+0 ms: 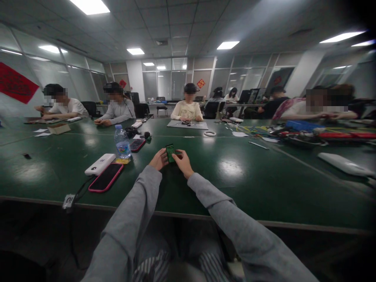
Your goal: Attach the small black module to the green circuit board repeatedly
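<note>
A small green rectangular object [170, 153] with a dark top edge is held upright between my two hands, above the green table [249, 192]. My left hand [159, 159] grips its left side with curved fingers. On the other side, my right hand [183, 161] holds it, the thumb lying against its lower front face. The markings on its face are too small to read. Grey sleeves cover both my forearms.
Left of my hands are a water bottle [122, 142], a white power bank [100, 164] with a cable, and a pink-edged phone [106, 177]. Another phone [138, 145] lies behind. A white device [343, 163] and cables [273, 131] are at right. People sit opposite.
</note>
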Tool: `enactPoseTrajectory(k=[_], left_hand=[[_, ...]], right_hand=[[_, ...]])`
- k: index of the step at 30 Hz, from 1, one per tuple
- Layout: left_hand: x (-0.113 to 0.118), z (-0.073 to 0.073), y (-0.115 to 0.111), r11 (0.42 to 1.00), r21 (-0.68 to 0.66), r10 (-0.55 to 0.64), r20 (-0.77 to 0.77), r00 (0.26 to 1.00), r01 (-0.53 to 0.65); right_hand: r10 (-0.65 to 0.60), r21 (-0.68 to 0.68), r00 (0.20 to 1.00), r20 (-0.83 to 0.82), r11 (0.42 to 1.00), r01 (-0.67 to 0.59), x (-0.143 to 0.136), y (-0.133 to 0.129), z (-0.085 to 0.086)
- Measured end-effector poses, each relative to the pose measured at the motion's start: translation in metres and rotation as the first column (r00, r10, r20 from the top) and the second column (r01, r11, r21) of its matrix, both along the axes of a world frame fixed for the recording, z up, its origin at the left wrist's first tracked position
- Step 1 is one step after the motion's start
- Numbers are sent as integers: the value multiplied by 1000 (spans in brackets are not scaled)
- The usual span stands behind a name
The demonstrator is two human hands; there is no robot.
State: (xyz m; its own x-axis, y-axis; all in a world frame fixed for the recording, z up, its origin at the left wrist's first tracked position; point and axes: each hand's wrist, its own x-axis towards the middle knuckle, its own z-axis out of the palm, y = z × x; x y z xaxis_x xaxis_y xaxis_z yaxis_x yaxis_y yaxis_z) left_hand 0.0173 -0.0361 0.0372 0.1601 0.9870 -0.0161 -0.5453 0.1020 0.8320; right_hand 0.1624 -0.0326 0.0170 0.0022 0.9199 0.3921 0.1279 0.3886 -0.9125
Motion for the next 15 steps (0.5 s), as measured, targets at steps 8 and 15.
enactPoseTrajectory(k=[8,15], left_hand=[[20,-2,-3,980,-28,-196,87,977,199],[11,-10,7,996,2,-94,90,992,94]], right_hand=[[-367,468,739,566,880,78,-8,-22,8],[-329,453,756,566,890,48,-17,-31,3]])
